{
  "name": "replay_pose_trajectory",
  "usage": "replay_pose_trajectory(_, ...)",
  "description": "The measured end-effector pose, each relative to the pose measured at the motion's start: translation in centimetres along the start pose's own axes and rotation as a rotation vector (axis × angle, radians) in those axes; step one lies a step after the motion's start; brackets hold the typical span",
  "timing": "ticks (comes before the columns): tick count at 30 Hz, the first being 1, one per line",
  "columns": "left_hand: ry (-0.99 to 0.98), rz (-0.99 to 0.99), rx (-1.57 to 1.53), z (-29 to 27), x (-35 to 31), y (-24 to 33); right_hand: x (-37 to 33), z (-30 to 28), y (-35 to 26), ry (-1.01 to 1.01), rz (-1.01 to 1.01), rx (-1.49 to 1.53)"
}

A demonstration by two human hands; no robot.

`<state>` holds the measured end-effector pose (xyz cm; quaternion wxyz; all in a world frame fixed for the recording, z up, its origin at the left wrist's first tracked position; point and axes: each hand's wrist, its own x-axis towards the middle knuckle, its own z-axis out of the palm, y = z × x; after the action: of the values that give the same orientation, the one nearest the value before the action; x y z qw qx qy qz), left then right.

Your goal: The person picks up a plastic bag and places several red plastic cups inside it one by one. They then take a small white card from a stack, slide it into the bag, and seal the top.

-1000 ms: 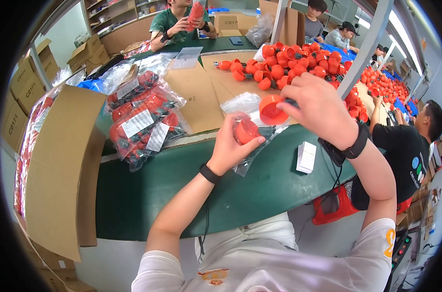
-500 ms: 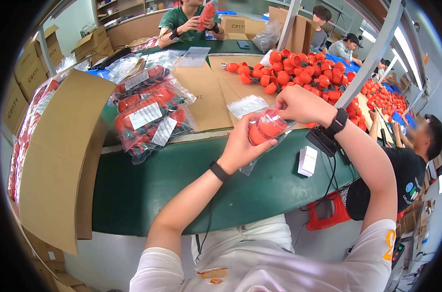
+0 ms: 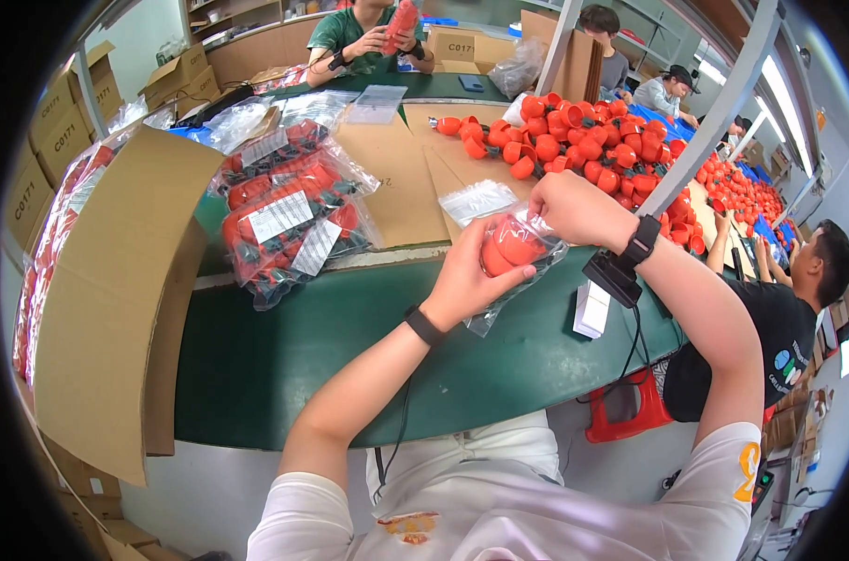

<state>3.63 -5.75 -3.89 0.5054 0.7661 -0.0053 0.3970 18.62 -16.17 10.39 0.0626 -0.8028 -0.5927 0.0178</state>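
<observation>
My left hand [image 3: 463,276] is wrapped round a clear plastic bag [image 3: 518,245] with rounded red plastic pieces inside, its thumb along the near side. At the far right end of that bag, my right hand [image 3: 574,208] pinches the plastic between thumb and fingers. Both hands hold the bag above the green table edge. Just beyond it lie flat clear bags [image 3: 478,200] on cardboard. A stack of white paper slips [image 3: 591,310] sits on the table, near my right forearm.
Filled bags with white labels [image 3: 284,217] are stacked on the left. A large open cardboard box [image 3: 116,309] stands beside the green table [image 3: 284,374]. Red cup-like pieces [image 3: 574,140] are heaped at the back right, by a slanted metal post [image 3: 714,112]. Co-workers sit beyond and at right.
My hands stay almost in place on the bag. The right hand has shifted very slightly at the bag's end; the view has tilted a little.
</observation>
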Motion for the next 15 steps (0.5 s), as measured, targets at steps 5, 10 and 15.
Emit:
replay_pose_trajectory(5, 0.033, -0.045, -0.070, -0.1, 0.1, -0.6, -0.1, -0.8, -0.3, 0.106, -0.040, 0.121)
replay_pose_trajectory(10, 0.029, -0.067, -0.207, -0.3, 0.2, -1.9, -0.5, -1.7, -1.7, -0.147, -0.033, 0.597)
replay_pose_trajectory(15, 0.047, -0.017, -0.271, -0.1, 0.5, -1.9, -0.5, -1.4, -2.6, -0.338, -0.097, 0.416)
